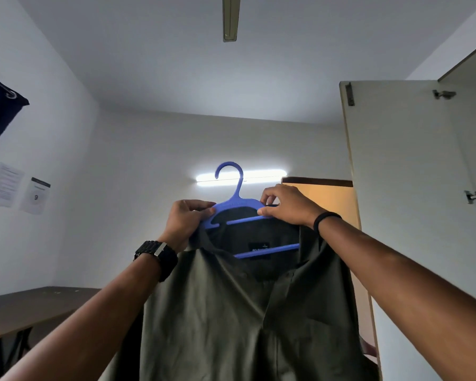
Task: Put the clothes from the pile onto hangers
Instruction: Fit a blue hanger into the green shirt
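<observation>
Shirt [217, 312] up in the air, olive green, smooth woven cloth, collar draped on a blue plastic hanger [238, 207] with a curved hook and flat bars. Left hand [186, 222] pinches the hanger's left shoulder and collar; right hand [286, 206] pinches the right end. Dark neck label [259, 250] starts "NO", rest unreadable. Wooden surface [25, 306] low left.

**Lighting and Image Quality**

The room is dimly lit. Light is supplied by a wall tube lamp [241, 177], which is blown out to white glare. The shirt [231, 312] and forearms are backlit and rendered dark. Straight edges are bowed toward the frame borders by wide-angle distortion. Focus is slightly soft throughout.
</observation>
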